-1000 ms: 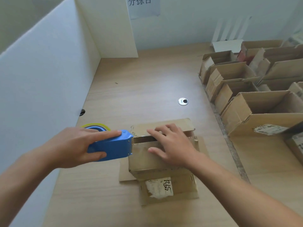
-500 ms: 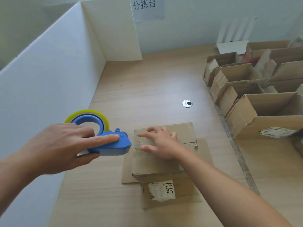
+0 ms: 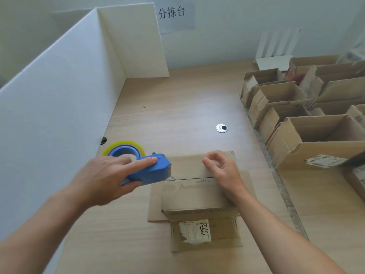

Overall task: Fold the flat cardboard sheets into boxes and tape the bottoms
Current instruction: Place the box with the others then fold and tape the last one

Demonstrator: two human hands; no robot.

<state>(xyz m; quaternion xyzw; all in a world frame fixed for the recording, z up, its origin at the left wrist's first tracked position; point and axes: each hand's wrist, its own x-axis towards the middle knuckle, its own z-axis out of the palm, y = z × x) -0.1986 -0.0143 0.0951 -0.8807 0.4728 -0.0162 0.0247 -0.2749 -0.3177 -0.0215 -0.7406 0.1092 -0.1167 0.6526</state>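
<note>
Right hand [image 3: 222, 172] farther right on box [image 3: 194, 196], tape dispenser [image 3: 152, 172] nearer.

The box [image 3: 194, 196] stands on the table [image 3: 177, 115]. Just left of it is the tape dispenser [image 3: 152, 172] (front at the seam's left end). Behind the box lies a grommet [image 3: 221, 128]; well to its right, a row of open boxes [image 3: 316, 139]; farther left, a partition [image 3: 59, 115].

Left hand [image 3: 102, 180] grips blue tape dispenser [image 3: 152, 172] at box [image 3: 193, 196] seam; right hand [image 3: 223, 171] rests on top
</note>
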